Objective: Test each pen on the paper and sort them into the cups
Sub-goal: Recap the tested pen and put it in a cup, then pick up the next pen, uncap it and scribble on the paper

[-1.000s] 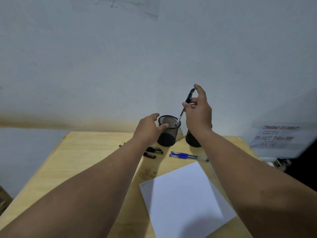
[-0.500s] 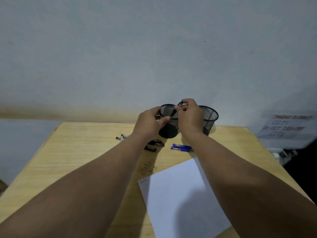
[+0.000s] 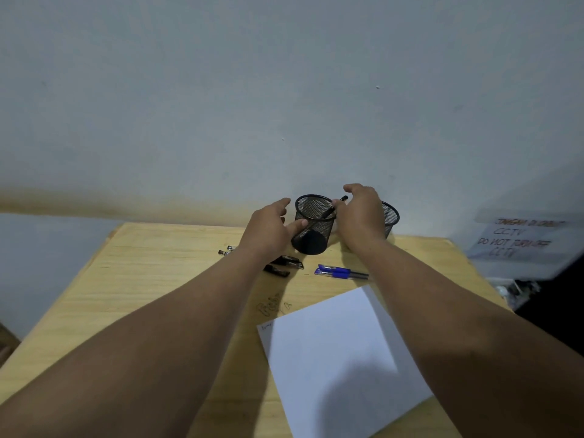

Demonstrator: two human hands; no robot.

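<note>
Near the middle of the frame, two black mesh cups stand side by side at the back of a wooden table. The left cup has a black pen leaning inside it, with its top end sticking out over the rim to the right. The right hand is just beside that pen top with its fingers spread loose; I cannot tell if the fingertips touch the pen. This hand hides most of the right cup. The left hand is open and holds nothing, and its thumb rests against the left cup's side. Below the cups, a blue pen lies flat on the table. More dark pens lie partly under the left wrist. A white sheet of paper lies in the lower right of the frame.
</note>
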